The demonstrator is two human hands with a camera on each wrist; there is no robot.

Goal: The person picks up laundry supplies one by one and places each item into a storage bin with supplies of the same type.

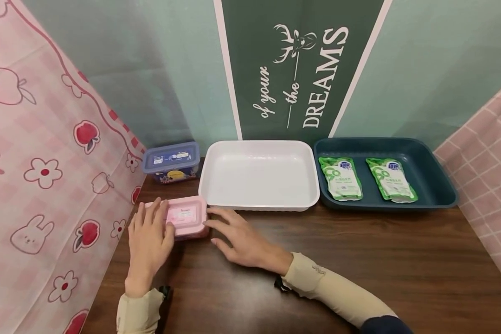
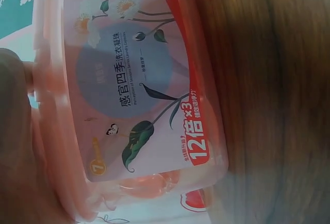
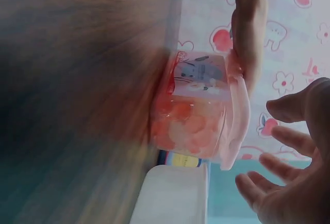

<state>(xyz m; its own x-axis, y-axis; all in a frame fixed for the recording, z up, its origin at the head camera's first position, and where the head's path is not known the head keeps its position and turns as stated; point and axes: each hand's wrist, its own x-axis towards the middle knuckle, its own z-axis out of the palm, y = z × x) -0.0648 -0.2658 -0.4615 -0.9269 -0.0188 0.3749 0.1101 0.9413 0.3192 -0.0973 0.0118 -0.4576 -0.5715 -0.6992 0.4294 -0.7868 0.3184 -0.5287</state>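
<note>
A pink lidded tub of laundry capsules sits on the brown table at the left; its printed label fills much of the left wrist view. My left hand rests on the left part of its lid, fingers spread and fairly straight. Beside the tub's right end is my right hand, with fingers loosely bent toward it. In the right wrist view those fingers stand apart from the tub, and reddish capsules show through its clear side.
Behind the pink tub stands a blue lidded tub. A white tray is at the back middle. To its right, a dark blue tray holds two green-and-white pouches. Patterned cloths border the table at both sides.
</note>
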